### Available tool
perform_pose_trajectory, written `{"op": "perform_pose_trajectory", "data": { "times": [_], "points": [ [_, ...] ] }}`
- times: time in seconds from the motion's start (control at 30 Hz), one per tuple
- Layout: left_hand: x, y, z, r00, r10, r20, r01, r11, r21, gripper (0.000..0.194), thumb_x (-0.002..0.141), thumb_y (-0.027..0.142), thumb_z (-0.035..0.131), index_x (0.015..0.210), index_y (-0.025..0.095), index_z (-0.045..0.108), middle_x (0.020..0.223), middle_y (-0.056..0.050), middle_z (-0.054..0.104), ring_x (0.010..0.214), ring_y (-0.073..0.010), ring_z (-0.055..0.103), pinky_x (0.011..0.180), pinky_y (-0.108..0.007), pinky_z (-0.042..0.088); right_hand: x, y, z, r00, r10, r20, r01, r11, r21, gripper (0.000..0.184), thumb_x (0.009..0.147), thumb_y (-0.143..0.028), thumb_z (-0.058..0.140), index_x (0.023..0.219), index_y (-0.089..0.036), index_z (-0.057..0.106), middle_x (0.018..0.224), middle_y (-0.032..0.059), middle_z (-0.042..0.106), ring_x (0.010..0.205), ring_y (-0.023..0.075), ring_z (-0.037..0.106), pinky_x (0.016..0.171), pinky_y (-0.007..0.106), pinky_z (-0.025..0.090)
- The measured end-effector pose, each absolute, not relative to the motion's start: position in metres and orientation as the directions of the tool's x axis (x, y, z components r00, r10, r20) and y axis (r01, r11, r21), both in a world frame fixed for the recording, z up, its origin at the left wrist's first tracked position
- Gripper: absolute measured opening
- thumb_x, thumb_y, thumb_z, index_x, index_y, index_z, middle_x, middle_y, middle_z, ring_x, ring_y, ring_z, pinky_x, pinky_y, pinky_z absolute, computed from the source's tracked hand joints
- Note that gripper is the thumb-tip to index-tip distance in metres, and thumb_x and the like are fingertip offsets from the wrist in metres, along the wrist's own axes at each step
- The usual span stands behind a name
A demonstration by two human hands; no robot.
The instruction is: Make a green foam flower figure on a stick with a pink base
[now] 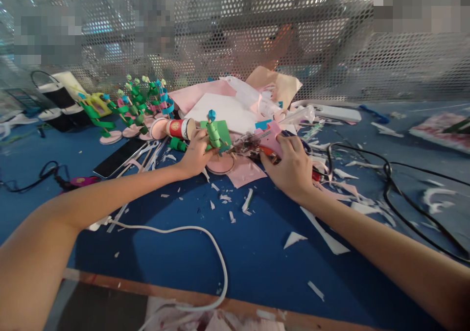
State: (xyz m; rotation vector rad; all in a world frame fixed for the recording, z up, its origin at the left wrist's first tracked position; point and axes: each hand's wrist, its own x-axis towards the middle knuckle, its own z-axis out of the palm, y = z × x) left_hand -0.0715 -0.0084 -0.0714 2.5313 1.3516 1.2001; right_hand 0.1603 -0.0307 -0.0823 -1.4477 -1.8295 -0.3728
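My left hand pinches a light green paper spiral wound on a thin stick, with a small blue piece on top. My right hand is wrapped around a pink glue gun with an orange trigger. Its front end points left, towards the spiral, and is hard to make out among the clutter. Below the left hand lies a round pink disc, beside a pink paper sheet. Green paper sits behind the spiral.
Similar green and blue spirals stand on pink discs at the left, near a red paper cup on its side and a phone. A white cable curves across the front. Black cords run right. Paper scraps litter the blue table.
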Motion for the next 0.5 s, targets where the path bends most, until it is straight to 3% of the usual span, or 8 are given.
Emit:
{"op": "perform_pose_trajectory", "data": {
  "times": [0.3,0.5],
  "points": [
    [-0.0728,-0.0062,-0.072,0.327,0.726,0.605,0.681,-0.625,0.381,0.015,0.081,0.03,0.056,0.089,0.022,0.066,0.09,-0.006,0.054,0.097,-0.0223,0.047,0.091,-0.04,0.042,0.1599,-0.0315,-0.0827,-0.086,0.691,0.718,0.925,0.323,-0.2,0.037,0.076,-0.036,0.054,0.104,-0.012,0.057,0.096,0.0159,0.059,0.084,0.0288,0.059,0.059,0.039,0.05],
    [-0.0725,-0.006,-0.0714,0.306,0.742,0.596,0.679,-0.609,0.41,0.015,0.079,0.03,0.06,0.089,0.019,0.064,0.1,-0.007,0.055,0.1,-0.0214,0.048,0.094,-0.038,0.039,0.1585,-0.0329,-0.0815,-0.099,0.707,0.7,0.933,0.311,-0.182,0.036,0.077,-0.036,0.055,0.103,-0.012,0.057,0.096,0.0155,0.059,0.081,0.027,0.06,0.056,0.036,0.048]
  ]
}}
